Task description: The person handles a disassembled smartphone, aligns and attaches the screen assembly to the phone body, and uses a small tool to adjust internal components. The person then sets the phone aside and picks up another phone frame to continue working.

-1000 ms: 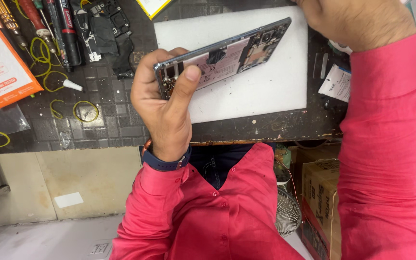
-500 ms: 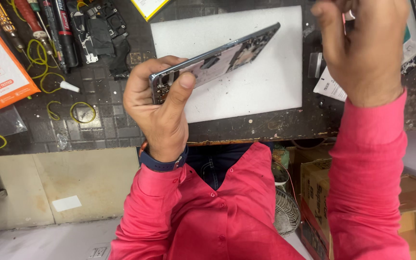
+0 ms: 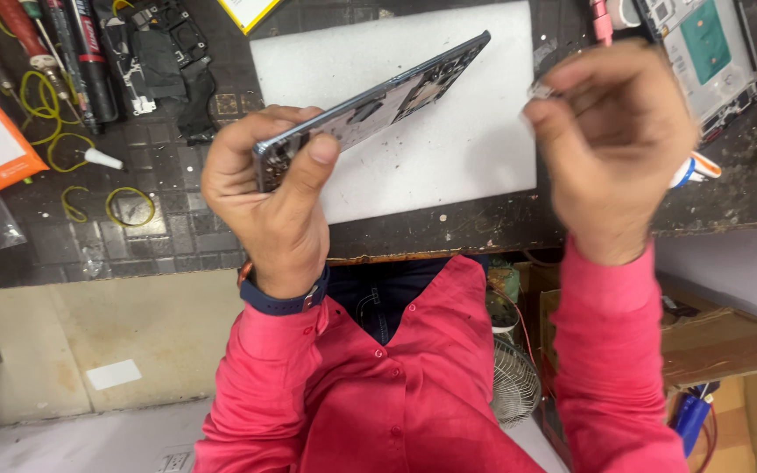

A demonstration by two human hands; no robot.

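We've got the opened phone (image 3: 370,109) clamped at its near end in our left hand (image 3: 269,197), long axis running up and away toward the right hand (image 3: 611,144), which is curled around some small bit, above the white mat (image 3: 449,158) on the counter (image 3: 177,228).

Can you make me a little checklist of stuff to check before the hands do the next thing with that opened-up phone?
1. Left hand grips the opened phone firmly: ok.
2. Phone held above the white mat, not the floor: ok.
3. Right hand pinches a small silvery part: ok; what part, cannot tell.
4. Phone's insides face up and visible: ok.
5. Loose yellow rubber bands lie away from the mat: ok.
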